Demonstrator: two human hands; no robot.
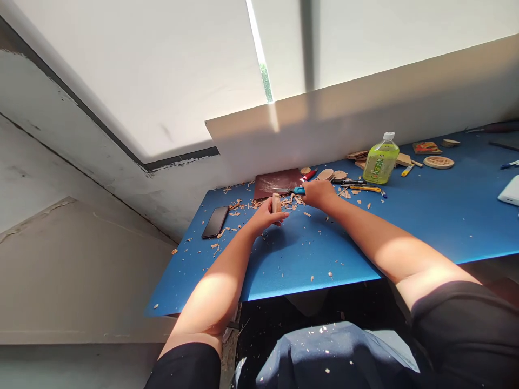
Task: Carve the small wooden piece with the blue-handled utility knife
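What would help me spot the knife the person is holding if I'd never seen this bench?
Start at the blue workbench, which is scattered with wood shavings. Near its back edge, find the person's right hand, just in front of a dark brown board. The knife is gripped in that hand; its bright blue handle sets it apart from the yellow-handled tool and red-handled tool lying nearby.

A bright blue table (pixel 308 254) is speckled with pale wood shavings (pixel 235 213). The block (pixel 276 203) is light tan, the knife handle (pixel 299 190) turquoise, the bottle (pixel 380 165) yellow-green, the board (pixel 275 182) dark reddish-brown, and the phone (pixel 214 222) black. The apron (pixel 324 356) is navy, flecked pale; the sleeves (pixel 458 324) are black.
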